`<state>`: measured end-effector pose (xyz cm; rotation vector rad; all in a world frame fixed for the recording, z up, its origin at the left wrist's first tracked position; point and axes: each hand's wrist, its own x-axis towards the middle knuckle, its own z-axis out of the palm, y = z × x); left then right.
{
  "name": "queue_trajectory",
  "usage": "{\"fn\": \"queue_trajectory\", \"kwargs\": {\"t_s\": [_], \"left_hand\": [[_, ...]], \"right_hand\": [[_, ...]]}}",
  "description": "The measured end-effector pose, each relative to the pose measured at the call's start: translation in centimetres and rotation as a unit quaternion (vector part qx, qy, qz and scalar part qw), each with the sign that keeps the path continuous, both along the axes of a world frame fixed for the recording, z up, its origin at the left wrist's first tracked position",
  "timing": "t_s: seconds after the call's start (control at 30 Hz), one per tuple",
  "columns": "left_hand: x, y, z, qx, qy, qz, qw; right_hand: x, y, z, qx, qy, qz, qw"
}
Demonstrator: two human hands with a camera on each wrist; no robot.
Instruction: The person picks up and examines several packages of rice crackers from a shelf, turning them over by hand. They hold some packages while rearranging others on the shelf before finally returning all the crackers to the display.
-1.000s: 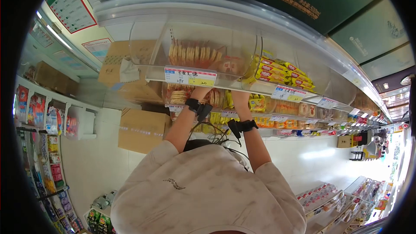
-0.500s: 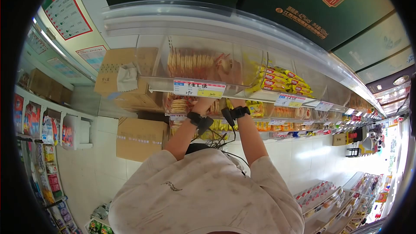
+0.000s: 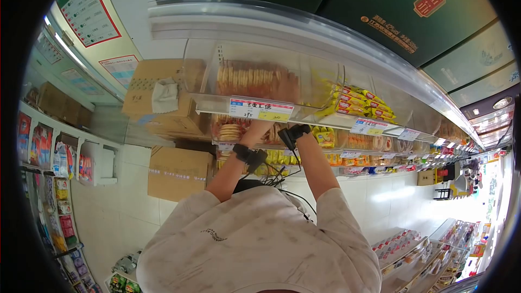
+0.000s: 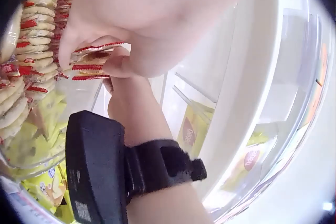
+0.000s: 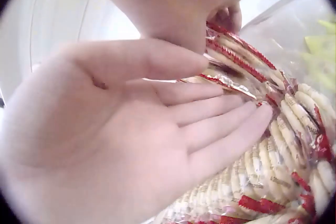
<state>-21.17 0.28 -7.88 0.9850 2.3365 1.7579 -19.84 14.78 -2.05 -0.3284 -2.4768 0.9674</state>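
Inside a clear bin [image 3: 209,81], a row of round, flat biscuits [image 3: 249,78] stands on edge in clear wrappers with red ends. My left hand [image 4: 142,14] reaches in from above and grips a few of these wrapped biscuits [image 4: 89,69], its fingers curled over their side. Alongside it, my right hand [image 5: 142,124] has its palm turned up and its fingers straight, fingertips right at the wrapped biscuits [image 5: 241,58]. The right thumb overlaps the left hand in the right wrist view. Through the bin's front in the head view, both hands look blurred.
Yellow snack packs [image 3: 358,103] fill the bin to the right. A price label [image 3: 260,109] is fixed along the shelf's front edge, with lower shelves of snacks [image 3: 358,160] beneath. Cardboard boxes [image 3: 176,173] stand at the left. Black cables [image 3: 271,171] hang between my forearms.
My right hand has moved left along the bin, so both hands are now close together at the right end of the biscuit row. The head view has shifted slightly.
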Motion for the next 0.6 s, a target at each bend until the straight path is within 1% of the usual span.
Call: {"fn": "queue_trajectory", "kwargs": {"t_s": [0.07,0.1,0.17,0.2,0.27,0.3,0.33,0.4,0.53,0.6], "left_hand": [[-0.1,-0.5,0.8,-0.007,-0.118,-0.021,0.993],[0.2,-1.4,3.6,-0.017,-0.213,-0.037,0.976],[0.8,-2.5,4.4,-0.006,-0.282,-0.048,0.958],[1.0,-2.7,4.2,0.015,-0.256,-0.046,0.965],[1.0,-2.6,4.2,0.022,-0.230,-0.044,0.972],[1.3,-2.6,6.1,0.005,-0.232,-0.044,0.972],[1.2,-2.4,6.3,-0.001,-0.228,-0.046,0.973],[0.8,-2.0,6.0,-0.006,-0.215,-0.053,0.975],[0.6,-2.1,4.6,0.026,-0.179,-0.037,0.983],[0.6,-2.5,4.2,0.078,-0.080,0.020,0.994]], "right_hand": [[1.4,-0.1,0.0,-0.010,0.001,0.010,1.000],[2.0,-0.2,0.0,-0.012,0.001,0.013,1.000],[3.3,-0.2,-0.1,-0.025,-0.006,0.023,0.999],[3.9,-0.2,-0.1,-0.030,-0.008,0.027,0.999],[4.7,-0.3,-0.3,-0.034,-0.010,0.032,0.999],[5.1,-0.4,-0.3,-0.034,-0.010,0.035,0.999],[5.2,-0.5,-0.2,-0.032,-0.010,0.036,0.999],[4.6,-0.9,-0.2,-0.023,-0.007,0.036,0.999],[1.2,-1.2,0.0,0.008,-0.006,0.028,1.000],[0.3,-1.3,0.0,0.014,-0.015,0.027,0.999]]}}
